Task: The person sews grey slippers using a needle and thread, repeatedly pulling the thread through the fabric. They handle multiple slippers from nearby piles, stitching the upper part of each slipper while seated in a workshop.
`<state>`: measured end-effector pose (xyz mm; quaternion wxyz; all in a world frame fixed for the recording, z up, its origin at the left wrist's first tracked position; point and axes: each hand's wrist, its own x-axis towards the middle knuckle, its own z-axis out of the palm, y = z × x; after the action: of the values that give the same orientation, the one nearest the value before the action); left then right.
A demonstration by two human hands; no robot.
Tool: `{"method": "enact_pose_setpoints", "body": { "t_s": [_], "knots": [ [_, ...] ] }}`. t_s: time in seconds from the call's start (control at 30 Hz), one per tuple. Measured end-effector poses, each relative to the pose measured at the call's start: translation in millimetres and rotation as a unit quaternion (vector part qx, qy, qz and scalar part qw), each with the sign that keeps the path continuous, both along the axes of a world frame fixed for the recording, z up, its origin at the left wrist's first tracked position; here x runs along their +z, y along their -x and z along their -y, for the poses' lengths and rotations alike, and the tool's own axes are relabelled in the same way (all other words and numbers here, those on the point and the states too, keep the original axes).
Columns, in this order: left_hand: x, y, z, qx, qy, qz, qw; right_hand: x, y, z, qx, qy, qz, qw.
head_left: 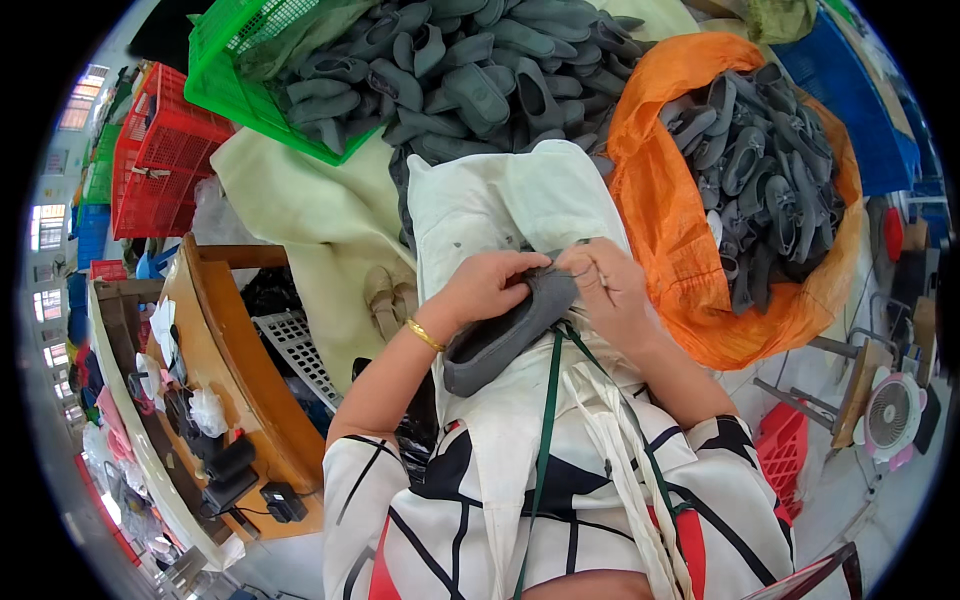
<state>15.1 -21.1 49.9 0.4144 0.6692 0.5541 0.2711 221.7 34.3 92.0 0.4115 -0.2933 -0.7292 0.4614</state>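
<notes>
Under the fingers, a gray shoe (500, 345) is slanting; the left hand (488, 288) is gripping its rim; the right hand (612, 288) is hiding its far end, grip unclear.

Shoe (500, 340) looks like matt grey fabric, kinda soft, no shine at all. Bracelet (425, 335) is polished gold-coloured metal. Orange sack (645, 130) seems to be crinkly woven plastic, bit of a sheen. Green crate (213, 105): smooth hard plastic. Brown surface (228, 345): smooth wood, slightly glossy. White apron (455, 205): plain matt cloth.
</notes>
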Motion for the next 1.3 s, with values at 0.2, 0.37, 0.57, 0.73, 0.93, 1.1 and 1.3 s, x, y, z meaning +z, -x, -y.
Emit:
{"method": "enact_pose_setpoints", "body": {
  "t_s": [0.2, 0.37, 0.57, 0.73, 0.93, 1.1, 1.3],
  "knots": [
    [25.3, -10.8, 0.8, 0.117, 0.066, 0.089, 0.987, 15.0, -21.8, -2.0, -0.017, -0.224, 0.088, 0.970],
    [17.0, -34.8, -4.2, 0.052, 0.115, -0.073, 0.989, 26.2, -36.3, 15.4, 0.067, -0.256, 0.161, 0.951],
    [-3.2, -11.5, 10.8, 0.186, 0.325, 0.358, 0.855, 15.6, -113.0, 4.0, 0.142, 0.205, 0.305, 0.919],
    [-11.1, -11.8, 11.5, 0.217, 0.365, 0.485, 0.764, -0.3, -97.5, 7.4, 0.118, 0.317, 0.161, 0.927],
    [9.7, -5.0, 11.0, 0.180, 0.349, 0.319, 0.863, -13.5, -19.8, -2.0, 0.084, 0.037, 0.190, 0.977],
    [8.2, -9.7, 20.0, 0.154, 0.201, 0.122, 0.960, -33.1, 6.3, -9.1, 0.069, -0.153, 0.288, 0.943],
    [-7.0, 3.7, 13.2, 0.213, 0.287, 0.265, 0.896, -42.8, 9.1, -13.1, 0.099, -0.178, 0.281, 0.938]
  ]
}}
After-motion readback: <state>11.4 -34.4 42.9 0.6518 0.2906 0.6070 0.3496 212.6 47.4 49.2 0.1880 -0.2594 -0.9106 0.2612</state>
